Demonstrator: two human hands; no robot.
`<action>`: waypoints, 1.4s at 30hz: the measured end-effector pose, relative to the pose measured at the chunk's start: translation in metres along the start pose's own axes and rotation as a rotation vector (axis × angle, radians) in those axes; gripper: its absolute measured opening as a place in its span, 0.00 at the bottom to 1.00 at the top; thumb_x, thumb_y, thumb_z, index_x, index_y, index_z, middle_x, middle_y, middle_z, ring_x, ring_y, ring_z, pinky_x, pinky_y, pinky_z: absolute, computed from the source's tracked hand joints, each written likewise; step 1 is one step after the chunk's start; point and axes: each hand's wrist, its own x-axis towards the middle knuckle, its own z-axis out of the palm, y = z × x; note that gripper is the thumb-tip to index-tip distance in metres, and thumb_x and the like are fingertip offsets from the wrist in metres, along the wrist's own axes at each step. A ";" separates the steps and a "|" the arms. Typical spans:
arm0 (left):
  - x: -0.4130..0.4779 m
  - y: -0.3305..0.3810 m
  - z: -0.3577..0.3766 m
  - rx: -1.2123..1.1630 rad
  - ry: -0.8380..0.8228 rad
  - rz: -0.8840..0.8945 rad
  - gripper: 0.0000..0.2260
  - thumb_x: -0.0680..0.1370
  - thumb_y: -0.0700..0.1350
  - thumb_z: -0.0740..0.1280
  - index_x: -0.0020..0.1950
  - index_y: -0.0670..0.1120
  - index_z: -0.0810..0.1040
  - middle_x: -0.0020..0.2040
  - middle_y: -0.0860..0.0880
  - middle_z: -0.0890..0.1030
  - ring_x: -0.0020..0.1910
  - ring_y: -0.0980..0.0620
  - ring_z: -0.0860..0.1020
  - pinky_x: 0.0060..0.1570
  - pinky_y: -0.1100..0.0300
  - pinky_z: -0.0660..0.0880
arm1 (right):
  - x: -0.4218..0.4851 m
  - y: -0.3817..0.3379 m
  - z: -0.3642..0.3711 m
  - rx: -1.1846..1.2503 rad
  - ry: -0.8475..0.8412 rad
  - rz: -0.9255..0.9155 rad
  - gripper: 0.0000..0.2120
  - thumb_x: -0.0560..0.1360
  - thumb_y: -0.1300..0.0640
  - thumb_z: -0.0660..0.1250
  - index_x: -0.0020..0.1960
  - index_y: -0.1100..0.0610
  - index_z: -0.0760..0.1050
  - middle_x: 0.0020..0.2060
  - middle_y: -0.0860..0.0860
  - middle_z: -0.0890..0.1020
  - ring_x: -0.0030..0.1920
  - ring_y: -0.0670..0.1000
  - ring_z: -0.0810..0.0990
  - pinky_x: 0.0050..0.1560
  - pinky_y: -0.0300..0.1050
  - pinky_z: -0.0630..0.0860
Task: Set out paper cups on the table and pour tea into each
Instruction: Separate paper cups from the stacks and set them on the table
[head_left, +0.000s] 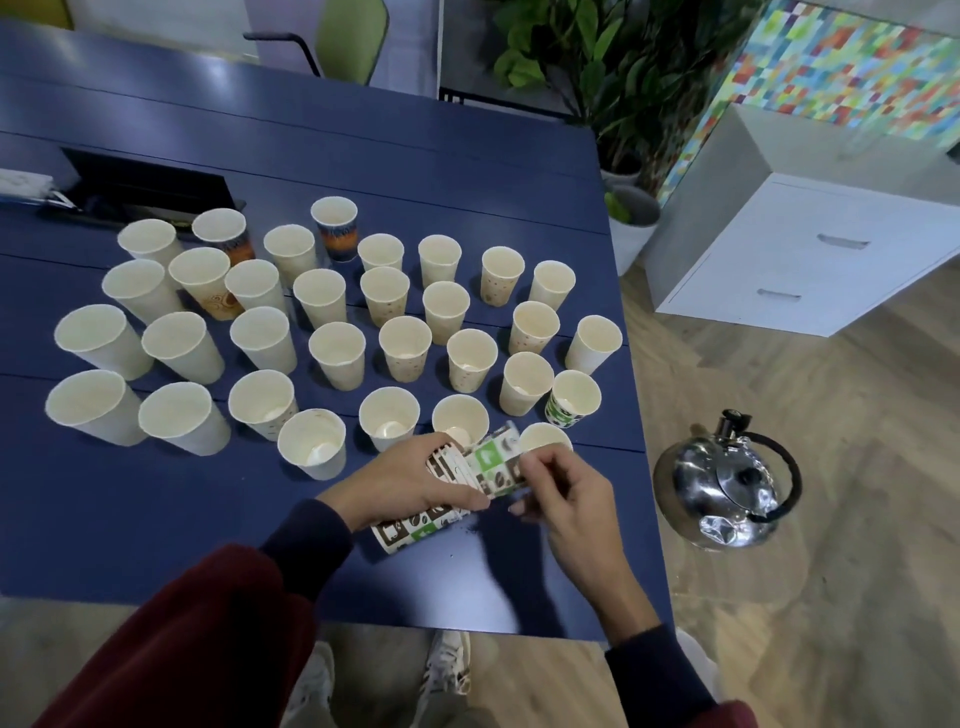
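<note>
Because many drinks had to be poured, the blue table (156, 499) carried rows of paper cups (337, 353), all upright and close together, so that each could be reached from above. The kettle (727, 493) stood on the floor just beside the table's right corner, probably waiting until all cups were out. Near the front edge, the left hand (395, 483) held a stack (410, 530) of printed cups on its side, fingers curled round it. The right hand (571, 499) pinched the front cup (493, 467) with bent fingers (540, 462), I judge to pull it free.
</note>
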 end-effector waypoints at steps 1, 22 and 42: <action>-0.004 -0.003 -0.004 -0.003 0.005 0.001 0.23 0.65 0.51 0.83 0.55 0.50 0.80 0.45 0.53 0.85 0.43 0.56 0.82 0.53 0.56 0.78 | -0.003 -0.001 0.001 0.003 0.066 -0.006 0.08 0.82 0.57 0.66 0.45 0.58 0.79 0.37 0.53 0.84 0.36 0.52 0.83 0.40 0.45 0.81; -0.079 -0.110 -0.081 -0.049 -0.061 -0.015 0.22 0.70 0.59 0.78 0.53 0.48 0.76 0.46 0.51 0.84 0.43 0.54 0.82 0.44 0.60 0.78 | -0.065 0.004 0.145 -0.624 0.207 -0.024 0.14 0.79 0.50 0.70 0.62 0.53 0.79 0.55 0.43 0.81 0.44 0.42 0.80 0.49 0.41 0.77; -0.085 -0.108 -0.091 -0.142 -0.007 -0.047 0.20 0.74 0.56 0.75 0.47 0.38 0.81 0.43 0.43 0.86 0.38 0.56 0.82 0.43 0.61 0.76 | -0.053 0.000 0.151 -0.502 0.155 -0.044 0.12 0.82 0.52 0.65 0.44 0.56 0.78 0.36 0.49 0.82 0.36 0.48 0.78 0.38 0.48 0.74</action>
